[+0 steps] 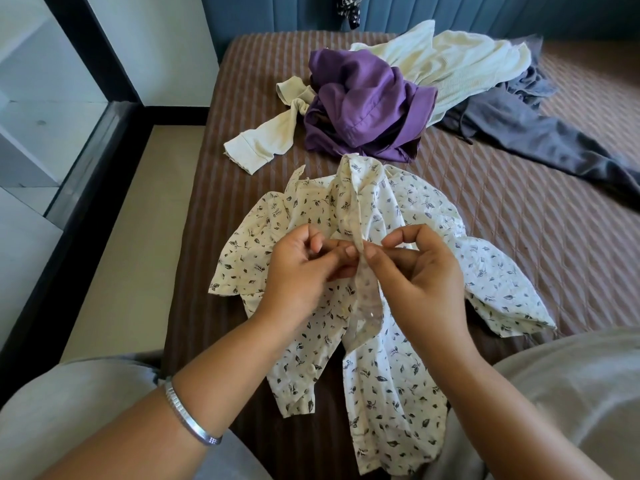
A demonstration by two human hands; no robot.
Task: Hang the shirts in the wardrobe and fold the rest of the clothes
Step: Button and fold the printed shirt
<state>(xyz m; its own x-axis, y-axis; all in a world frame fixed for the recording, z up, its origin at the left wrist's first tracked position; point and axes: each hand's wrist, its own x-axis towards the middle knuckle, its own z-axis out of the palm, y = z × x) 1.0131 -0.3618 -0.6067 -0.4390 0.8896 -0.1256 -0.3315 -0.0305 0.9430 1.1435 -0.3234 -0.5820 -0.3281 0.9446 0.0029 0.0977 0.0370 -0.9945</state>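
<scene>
A bed with a brown quilted cover, striped on one side and diamond-stitched on the other, fills a room with a padded blue headboard and a pale floor to the left. Nearest the camera, a cream shirt printed with small dark leaves lies open and rumpled on the cover, collar pointing away, sleeves spread to either side. The left hand, a silver bangle on its wrist, and the right hand meet at the button strip, each grip pinching the thin cotton edge between thumb and fingertips. The step in hand looks like doing up or undoing a button (which of the two cannot be told), ahead of hanging the shirt. The next move would call for a steady pinch on the small button and the soft placket, then a hanger, none of which is in view. Beyond the shirt, a crumpled purple garment with a satin sheen sits on a ribbed cream top, whose sleeve trails left. A limp grey garment stretches to the right, all waiting to be sorted.
</scene>
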